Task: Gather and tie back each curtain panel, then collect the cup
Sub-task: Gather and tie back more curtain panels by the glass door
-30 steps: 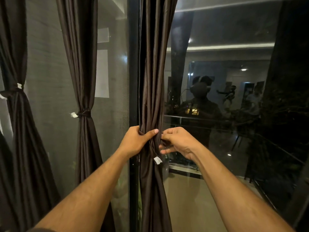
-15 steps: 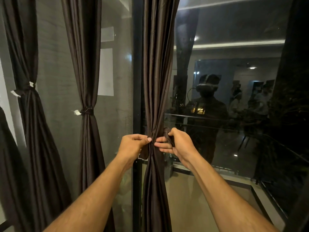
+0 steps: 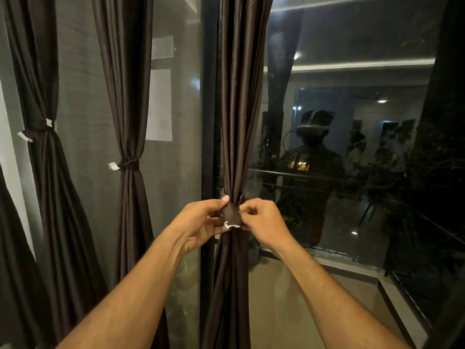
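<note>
Both hands pinch the tie-back (image 3: 232,214) around the gathered curtain panel (image 3: 237,122). The left hand (image 3: 201,221) grips its left end in the fingers; the right hand (image 3: 261,222) grips its right end.

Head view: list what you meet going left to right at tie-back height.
Far-left tied curtain panel → second tied curtain panel → black window frame → left hand → tie band on the third curtain panel → right hand → reflective glass pane.

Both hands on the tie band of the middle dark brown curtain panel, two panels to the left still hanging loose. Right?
Not quite. In the head view both the left hand and right hand pinch the dark brown fabric tie band around the middle dark brown curtain panel, but the two panels to the left are already tied back.
</note>
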Demonstrator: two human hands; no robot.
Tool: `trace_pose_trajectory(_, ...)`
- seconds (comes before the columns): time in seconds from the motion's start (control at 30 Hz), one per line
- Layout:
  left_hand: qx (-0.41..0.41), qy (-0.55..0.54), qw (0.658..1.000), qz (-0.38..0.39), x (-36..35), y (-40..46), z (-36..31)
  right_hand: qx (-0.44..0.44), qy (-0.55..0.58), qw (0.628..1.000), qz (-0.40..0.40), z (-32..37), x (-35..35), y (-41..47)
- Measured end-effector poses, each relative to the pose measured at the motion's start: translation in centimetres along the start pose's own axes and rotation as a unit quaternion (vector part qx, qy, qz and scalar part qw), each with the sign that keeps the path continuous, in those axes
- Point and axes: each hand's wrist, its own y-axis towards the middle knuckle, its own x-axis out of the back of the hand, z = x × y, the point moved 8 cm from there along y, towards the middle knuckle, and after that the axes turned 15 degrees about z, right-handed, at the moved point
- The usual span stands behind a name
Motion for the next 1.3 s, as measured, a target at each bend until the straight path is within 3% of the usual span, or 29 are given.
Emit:
trace_pose_trajectory(0.2, -0.093, 0.128, 0.986, -0.049, -0.6, -0.1, -1.1, -0.054, 0.057, 0.994, 0.076, -0.2, -1.2, -0.2)
trace_pose_trajectory(0.3, -0.132, 0.192, 0.968, -0.098, -0.3, -0.6, -1.7, -0.076, 0.208, 0.969, 0.114, -0.5, -2.1, -0.5)
trace_pose_trajectory(0.37, -0.124, 0.216, 0.965, -0.08, -0.5, -0.7, -1.5, -0.091, 0.289, 0.947, 0.109, -0.6, -2.2, -0.7)
trace_pose_trajectory(0.5, -0.109, 0.261, 0.958, -0.044, -0.9, -0.9, -1.8, -0.12, 0.17, 0.976, 0.072, -0.9, -1.3, -0.5)
trace_pose_trajectory(0.67, -0.072, 0.33, 0.935, -0.105, 0.5, -0.8, -2.9, -0.093, 0.055, 0.994, 0.024, 0.2, -0.4, -0.7)
trace_pose_trajectory(0.8, -0.027, 0.424, 0.9, -0.1, 0.1, -0.4, -3.3, -0.056, 0.019, 0.998, 0.034, 0.6, -1.7, -0.9)
trace_pose_trajectory(0.87, -0.015, 0.408, 0.907, -0.103, 0.0, -0.4, -3.2, -0.058, 0.008, 0.998, 0.033, 0.4, -2.1, -0.8)
trace_pose_trajectory(1.03, -0.035, 0.237, 0.965, -0.105, 0.0, -0.8, -1.8, -0.062, 0.021, 0.998, 0.027, 0.7, -2.5, -0.6)
trace_pose_trajectory(1.3, -0.059, 0.226, 0.966, -0.109, 0.4, -1.0, -2.6, -0.087, -0.007, 0.996, -0.032, 0.0, -2.4, 0.4)
